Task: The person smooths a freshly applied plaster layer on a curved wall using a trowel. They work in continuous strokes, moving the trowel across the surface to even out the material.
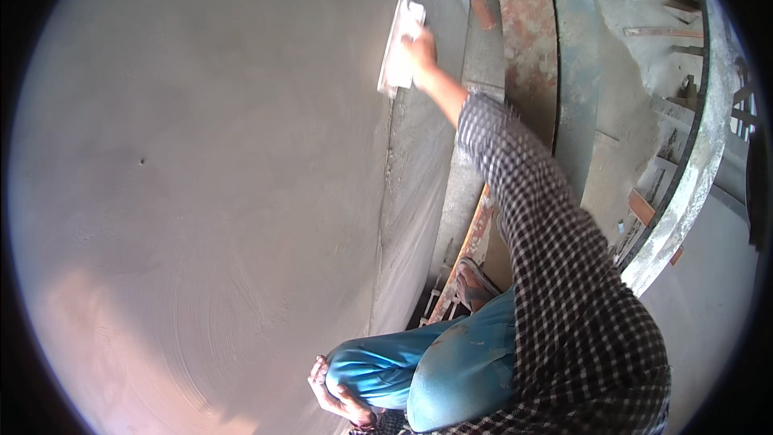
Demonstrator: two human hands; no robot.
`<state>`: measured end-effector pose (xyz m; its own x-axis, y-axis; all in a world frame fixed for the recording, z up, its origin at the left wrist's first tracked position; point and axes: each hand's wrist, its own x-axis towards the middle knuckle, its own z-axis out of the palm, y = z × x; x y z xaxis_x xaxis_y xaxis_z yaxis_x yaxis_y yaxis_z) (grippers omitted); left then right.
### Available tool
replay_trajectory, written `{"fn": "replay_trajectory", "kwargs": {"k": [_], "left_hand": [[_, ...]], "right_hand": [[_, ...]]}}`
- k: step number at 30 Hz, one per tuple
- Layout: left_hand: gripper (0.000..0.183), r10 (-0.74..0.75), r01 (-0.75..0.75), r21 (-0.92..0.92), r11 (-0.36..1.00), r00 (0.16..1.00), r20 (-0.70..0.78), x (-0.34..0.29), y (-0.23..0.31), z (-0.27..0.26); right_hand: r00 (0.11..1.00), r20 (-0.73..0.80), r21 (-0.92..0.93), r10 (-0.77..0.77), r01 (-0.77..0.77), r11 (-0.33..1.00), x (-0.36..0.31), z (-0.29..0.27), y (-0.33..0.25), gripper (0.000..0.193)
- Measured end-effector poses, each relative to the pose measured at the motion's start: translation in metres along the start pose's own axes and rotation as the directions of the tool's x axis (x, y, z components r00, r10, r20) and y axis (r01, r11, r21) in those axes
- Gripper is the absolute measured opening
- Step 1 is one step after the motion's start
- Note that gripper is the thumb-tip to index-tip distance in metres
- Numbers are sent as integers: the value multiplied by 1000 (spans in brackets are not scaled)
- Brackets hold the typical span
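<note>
My right hand (422,55) is closed on a plastering trowel (399,64), a long flat blade that looks bright white in the glare. The blade lies against a grey plastered wall (241,97), along the edge where its smooth face meets a rougher side strip (411,185). My right arm, in a checked sleeve, is stretched far forward. At the lower edge, my left hand (342,403) rests against my knee in blue trousers (370,370), fingers apart and holding nothing. Faint curved strokes mark the lower plaster, and a small dark spot (142,162) sits further left.
Worn planks (527,32) run along the right of the wall. A sandalled foot (475,283) stands by a rusty orange bar (475,225). Further right are a curved pale beam (684,201), brick pieces (641,207) and scattered boards below. A brick fragment (483,14) lies near the trowel.
</note>
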<state>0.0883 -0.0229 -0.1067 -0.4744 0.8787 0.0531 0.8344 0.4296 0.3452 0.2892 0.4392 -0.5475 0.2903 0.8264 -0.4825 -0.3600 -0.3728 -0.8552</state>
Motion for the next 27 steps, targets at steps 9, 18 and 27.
{"fn": "replay_trajectory", "kwargs": {"k": [9, 18, 27], "left_hand": [[56, -51, 54, -57, 997, 997, 61, 13, 31, 5], [56, 33, -33, 9, 999, 999, 6, 9, 36, 3], [54, -3, 4, -67, 998, 1000, 17, 11, 40, -1]], "right_hand": [[927, -221, -248, -304, 248, 936, -66, 17, -15, 80], [836, -150, -230, -527, 489, 841, -95, 30, -59, 66], [985, -97, -105, -144, 134, 985, 8, -33, -246, 64]]}}
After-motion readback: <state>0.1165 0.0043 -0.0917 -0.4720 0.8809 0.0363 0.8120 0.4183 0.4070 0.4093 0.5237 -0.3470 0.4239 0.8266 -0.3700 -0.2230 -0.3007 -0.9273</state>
